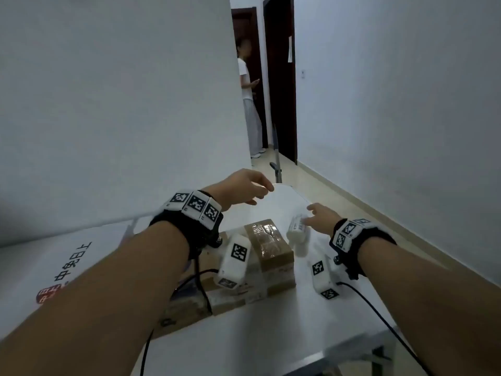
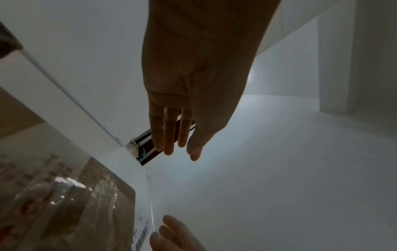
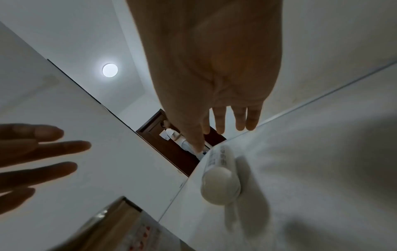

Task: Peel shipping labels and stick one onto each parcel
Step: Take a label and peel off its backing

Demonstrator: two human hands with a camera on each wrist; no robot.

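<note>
Several taped cardboard parcels (image 1: pixel 268 241) are stacked in the middle of the white table (image 1: pixel 271 335); the top one shows in the left wrist view (image 2: pixel 64 195). A white label roll (image 1: pixel 297 230) lies on its side just right of the stack, printed with barcodes (image 3: pixel 221 176). My right hand (image 1: pixel 315 216) hovers just behind the roll with fingers spread (image 3: pixel 240 118), holding nothing; I cannot tell whether it touches the roll. My left hand (image 1: pixel 244 189) is raised over the table's far edge, fingers straight and empty (image 2: pixel 171 134).
A white sheet with a red logo and dark characters (image 1: pixel 54 267) lies at the left. A tall white panel (image 1: pixel 122 104) rises behind the table. A person (image 1: pixel 249 104) stands in a dark doorway down the corridor. Black cables (image 1: pixel 379 316) trail from my wrists.
</note>
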